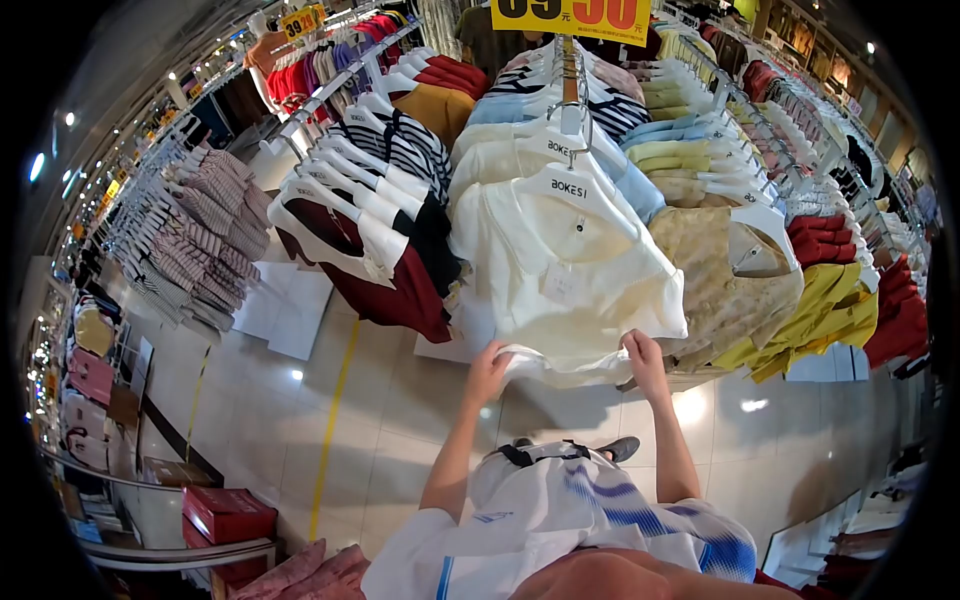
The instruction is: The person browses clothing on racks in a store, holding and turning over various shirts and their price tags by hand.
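Note:
A white short-sleeved top (545,270) hangs at the front of the middle rack, on a white hanger (570,185) printed "BOKESI". A small pale tag shows on its front. My left hand (487,368) is closed on the left end of the top's lower hem. At the right end of that hem, my right hand (645,358) grips the cloth too. Between both hands the hem is stretched sideways and lifted toward me.
Maroon and black-and-white tops (400,270) hang on the left, a beige patterned top (735,280) and a yellow garment (825,315) on the right. Above is a yellow price sign (570,18). Red boxes (228,515) stand at lower left. A yellow line (335,420) crosses the tiled floor.

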Action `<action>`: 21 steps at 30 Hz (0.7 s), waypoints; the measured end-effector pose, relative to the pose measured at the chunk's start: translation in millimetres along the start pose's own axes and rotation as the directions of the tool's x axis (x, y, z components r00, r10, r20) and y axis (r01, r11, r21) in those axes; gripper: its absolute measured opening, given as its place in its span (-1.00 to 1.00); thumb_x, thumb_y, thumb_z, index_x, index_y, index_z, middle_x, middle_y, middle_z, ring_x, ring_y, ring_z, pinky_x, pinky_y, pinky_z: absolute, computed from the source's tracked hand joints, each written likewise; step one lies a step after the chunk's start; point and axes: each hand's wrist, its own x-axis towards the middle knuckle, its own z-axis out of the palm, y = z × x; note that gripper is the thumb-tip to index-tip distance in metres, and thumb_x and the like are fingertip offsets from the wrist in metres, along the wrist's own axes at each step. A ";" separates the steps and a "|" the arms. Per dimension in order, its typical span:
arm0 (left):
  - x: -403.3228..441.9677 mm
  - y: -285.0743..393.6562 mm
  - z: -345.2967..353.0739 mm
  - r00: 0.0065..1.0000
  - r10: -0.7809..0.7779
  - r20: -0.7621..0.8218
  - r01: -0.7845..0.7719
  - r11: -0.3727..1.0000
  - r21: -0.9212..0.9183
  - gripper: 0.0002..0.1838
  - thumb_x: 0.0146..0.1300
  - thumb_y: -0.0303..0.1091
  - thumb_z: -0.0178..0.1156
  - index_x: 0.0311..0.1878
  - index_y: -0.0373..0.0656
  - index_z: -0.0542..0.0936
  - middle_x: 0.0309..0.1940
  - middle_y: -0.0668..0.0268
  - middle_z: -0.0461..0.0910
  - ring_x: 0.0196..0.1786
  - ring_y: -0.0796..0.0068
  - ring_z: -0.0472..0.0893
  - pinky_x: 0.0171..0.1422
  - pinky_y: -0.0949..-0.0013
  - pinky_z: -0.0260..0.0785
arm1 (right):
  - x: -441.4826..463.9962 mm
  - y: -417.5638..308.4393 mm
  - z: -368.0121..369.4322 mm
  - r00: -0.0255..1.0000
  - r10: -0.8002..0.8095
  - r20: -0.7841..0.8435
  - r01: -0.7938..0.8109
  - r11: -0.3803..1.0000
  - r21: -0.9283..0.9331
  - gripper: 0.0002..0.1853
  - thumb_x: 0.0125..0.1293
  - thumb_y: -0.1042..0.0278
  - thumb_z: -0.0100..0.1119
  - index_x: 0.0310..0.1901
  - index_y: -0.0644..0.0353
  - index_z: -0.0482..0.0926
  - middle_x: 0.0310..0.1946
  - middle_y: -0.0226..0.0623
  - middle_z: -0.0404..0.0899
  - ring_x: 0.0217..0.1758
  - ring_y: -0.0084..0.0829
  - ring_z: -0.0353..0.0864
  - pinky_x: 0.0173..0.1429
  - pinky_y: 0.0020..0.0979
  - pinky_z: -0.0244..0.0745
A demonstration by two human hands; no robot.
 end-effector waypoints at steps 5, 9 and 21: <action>16.5 68.8 5.0 0.954 0.099 0.282 -0.129 0.988 0.088 -0.80 0.24 -0.34 0.12 -0.32 -0.32 0.44 -0.58 0.05 0.46 -0.56 0.26 0.46 -0.44 0.29 0.26 | -2.6 -17.5 30.7 0.981 -0.195 0.024 0.196 0.961 -0.197 -0.83 0.24 0.39 0.12 -0.19 0.29 0.48 -0.49 -0.16 0.53 -0.44 -0.30 0.55 -0.30 -0.39 0.44; 22.7 106.3 18.0 0.868 0.085 0.489 -0.148 0.985 0.091 -0.76 0.21 -0.32 0.17 -0.15 -0.28 0.50 -0.46 0.08 0.54 -0.47 0.37 0.52 -0.42 0.37 0.31 | -7.2 -69.6 66.7 0.870 -0.466 0.159 0.490 0.851 -0.189 -0.74 0.17 0.47 0.14 -0.09 0.29 0.46 -0.46 -0.15 0.54 -0.38 -0.24 0.59 -0.25 -0.36 0.48; -1.8 -8.4 9.3 0.969 0.097 0.229 -0.160 0.948 0.274 -0.77 0.13 -0.41 0.18 -0.19 -0.27 0.42 -0.25 0.01 0.52 -0.22 0.02 0.51 -0.17 0.17 0.34 | 3.4 -50.3 55.6 0.905 0.214 0.368 -0.394 0.749 0.532 -0.76 0.39 0.33 -0.05 -0.12 0.32 0.54 -0.34 -0.46 0.60 -0.33 -0.73 0.49 -0.24 -0.59 0.40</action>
